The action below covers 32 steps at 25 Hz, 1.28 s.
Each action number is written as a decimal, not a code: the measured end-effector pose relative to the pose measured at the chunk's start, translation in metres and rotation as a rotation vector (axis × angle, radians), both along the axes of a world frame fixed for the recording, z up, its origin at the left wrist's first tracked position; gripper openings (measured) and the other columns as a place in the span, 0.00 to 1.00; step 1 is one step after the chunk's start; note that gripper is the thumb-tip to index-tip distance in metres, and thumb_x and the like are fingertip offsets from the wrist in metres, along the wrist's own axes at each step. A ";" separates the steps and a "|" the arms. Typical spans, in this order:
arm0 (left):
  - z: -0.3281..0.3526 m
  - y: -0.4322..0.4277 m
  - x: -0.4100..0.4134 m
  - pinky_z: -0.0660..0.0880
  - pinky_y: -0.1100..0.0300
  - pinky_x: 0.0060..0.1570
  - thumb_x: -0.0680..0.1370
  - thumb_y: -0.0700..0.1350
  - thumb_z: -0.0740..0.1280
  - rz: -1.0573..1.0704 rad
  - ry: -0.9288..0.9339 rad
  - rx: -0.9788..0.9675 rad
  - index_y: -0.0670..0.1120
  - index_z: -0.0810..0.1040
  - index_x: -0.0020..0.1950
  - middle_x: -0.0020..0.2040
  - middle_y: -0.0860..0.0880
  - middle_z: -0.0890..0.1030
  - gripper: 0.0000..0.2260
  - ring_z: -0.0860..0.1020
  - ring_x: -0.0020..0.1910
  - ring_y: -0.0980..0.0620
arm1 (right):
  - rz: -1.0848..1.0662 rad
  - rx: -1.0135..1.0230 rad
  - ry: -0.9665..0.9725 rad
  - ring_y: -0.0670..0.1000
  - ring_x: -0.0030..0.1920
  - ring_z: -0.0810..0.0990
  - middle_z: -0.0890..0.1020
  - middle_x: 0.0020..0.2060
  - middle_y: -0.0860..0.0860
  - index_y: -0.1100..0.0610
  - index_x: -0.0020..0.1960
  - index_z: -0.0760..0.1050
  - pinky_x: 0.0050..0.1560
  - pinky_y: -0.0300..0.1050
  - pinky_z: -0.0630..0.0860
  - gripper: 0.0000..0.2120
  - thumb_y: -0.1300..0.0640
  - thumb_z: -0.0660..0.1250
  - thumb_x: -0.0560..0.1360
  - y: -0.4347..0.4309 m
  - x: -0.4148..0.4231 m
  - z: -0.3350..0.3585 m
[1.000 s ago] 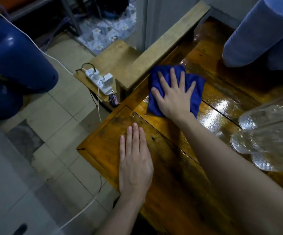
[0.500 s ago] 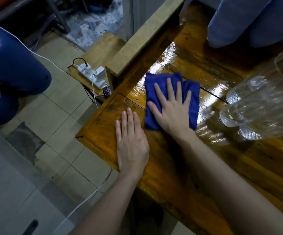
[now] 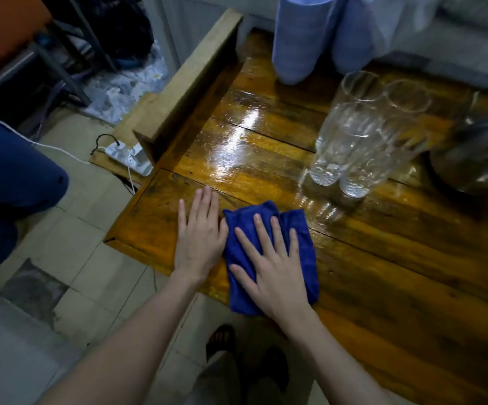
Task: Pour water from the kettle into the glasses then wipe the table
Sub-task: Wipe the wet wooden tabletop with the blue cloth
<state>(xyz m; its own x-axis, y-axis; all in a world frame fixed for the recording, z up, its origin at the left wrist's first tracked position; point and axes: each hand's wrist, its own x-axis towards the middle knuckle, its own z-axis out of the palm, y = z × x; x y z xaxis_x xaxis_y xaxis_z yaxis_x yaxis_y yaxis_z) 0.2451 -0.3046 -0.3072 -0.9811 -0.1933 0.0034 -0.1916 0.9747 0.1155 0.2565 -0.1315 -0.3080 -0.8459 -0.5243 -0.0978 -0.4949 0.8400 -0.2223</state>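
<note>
My right hand (image 3: pixel 272 267) lies flat, fingers spread, on a blue cloth (image 3: pixel 301 244) near the front edge of the wooden table (image 3: pixel 397 287). Beside it, my left hand (image 3: pixel 200 235) rests palm down on the bare wood, touching the cloth's left edge. Tall clear glasses (image 3: pixel 353 135) stand grouped at the back right. A shiny metal kettle (image 3: pixel 476 150) sits at the far right, partly cut off by the frame. The table top between the cloth and the glasses is glossy and wet.
Blue rolls or containers (image 3: pixel 301 36) stand at the table's back edge. A raised wooden rail (image 3: pixel 190 80) runs along the table's left side. A white power strip (image 3: pixel 125 156) with cables lies on a low board by the left corner. Large blue jugs (image 3: pixel 11 176) sit on the tiled floor.
My right hand has dragged the blue cloth from the back left by the rail toward the front edge. My left hand has stayed flat on the table beside it.
</note>
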 end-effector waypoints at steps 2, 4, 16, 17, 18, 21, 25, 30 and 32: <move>0.003 0.007 0.005 0.58 0.46 0.75 0.82 0.47 0.48 -0.174 0.020 0.003 0.40 0.64 0.74 0.75 0.41 0.66 0.23 0.63 0.75 0.45 | -0.030 -0.008 0.003 0.57 0.80 0.44 0.50 0.80 0.52 0.42 0.79 0.49 0.76 0.65 0.50 0.32 0.31 0.45 0.79 0.017 0.003 -0.001; 0.004 0.026 0.012 0.62 0.48 0.73 0.82 0.44 0.51 -0.315 0.035 0.015 0.38 0.66 0.73 0.73 0.40 0.68 0.22 0.66 0.74 0.44 | -0.091 -0.003 0.009 0.56 0.80 0.43 0.49 0.81 0.51 0.41 0.79 0.49 0.76 0.64 0.49 0.32 0.31 0.45 0.78 0.045 0.008 -0.001; 0.010 0.138 -0.017 0.55 0.45 0.75 0.81 0.52 0.51 -0.591 0.042 -0.005 0.42 0.68 0.72 0.74 0.42 0.68 0.23 0.64 0.74 0.46 | -0.565 0.031 -0.001 0.57 0.80 0.42 0.46 0.81 0.52 0.42 0.80 0.48 0.76 0.64 0.48 0.35 0.29 0.45 0.77 0.228 0.037 -0.005; 0.007 0.128 -0.019 0.54 0.42 0.75 0.81 0.53 0.50 -0.567 0.039 -0.024 0.43 0.67 0.73 0.74 0.43 0.67 0.24 0.63 0.75 0.47 | -0.582 0.036 0.001 0.58 0.80 0.42 0.46 0.81 0.53 0.42 0.80 0.48 0.76 0.65 0.47 0.35 0.29 0.46 0.77 0.230 0.036 -0.005; 0.004 0.118 -0.019 0.52 0.40 0.75 0.81 0.55 0.50 -0.531 0.027 -0.017 0.44 0.65 0.75 0.76 0.44 0.65 0.25 0.61 0.76 0.47 | -0.589 0.046 0.002 0.60 0.79 0.42 0.46 0.81 0.54 0.42 0.80 0.48 0.76 0.67 0.46 0.36 0.29 0.47 0.76 0.229 0.033 -0.005; 0.000 0.108 -0.023 0.50 0.41 0.76 0.80 0.57 0.51 -0.458 -0.015 0.058 0.46 0.59 0.77 0.78 0.46 0.58 0.27 0.55 0.78 0.49 | -0.584 0.087 -0.005 0.65 0.78 0.41 0.43 0.80 0.57 0.42 0.80 0.44 0.73 0.73 0.43 0.38 0.27 0.45 0.75 0.224 0.019 -0.006; 0.000 0.111 -0.025 0.49 0.43 0.76 0.80 0.57 0.51 -0.464 -0.026 0.089 0.47 0.57 0.78 0.79 0.47 0.56 0.28 0.52 0.79 0.50 | -0.621 0.070 -0.015 0.65 0.78 0.38 0.40 0.80 0.56 0.40 0.79 0.42 0.70 0.77 0.42 0.38 0.26 0.45 0.74 0.222 -0.011 -0.008; -0.001 0.109 -0.026 0.52 0.42 0.75 0.80 0.56 0.52 -0.456 -0.028 0.118 0.46 0.58 0.78 0.79 0.47 0.57 0.28 0.52 0.79 0.51 | -0.645 0.066 0.007 0.64 0.78 0.39 0.42 0.80 0.54 0.40 0.79 0.43 0.72 0.75 0.40 0.37 0.27 0.44 0.75 0.215 -0.060 -0.007; 0.000 0.110 -0.025 0.53 0.42 0.75 0.80 0.56 0.52 -0.457 -0.022 0.137 0.46 0.59 0.78 0.79 0.47 0.57 0.28 0.53 0.78 0.50 | -0.646 0.072 0.012 0.64 0.79 0.40 0.44 0.81 0.54 0.39 0.79 0.43 0.72 0.73 0.40 0.37 0.27 0.43 0.75 0.213 -0.085 -0.007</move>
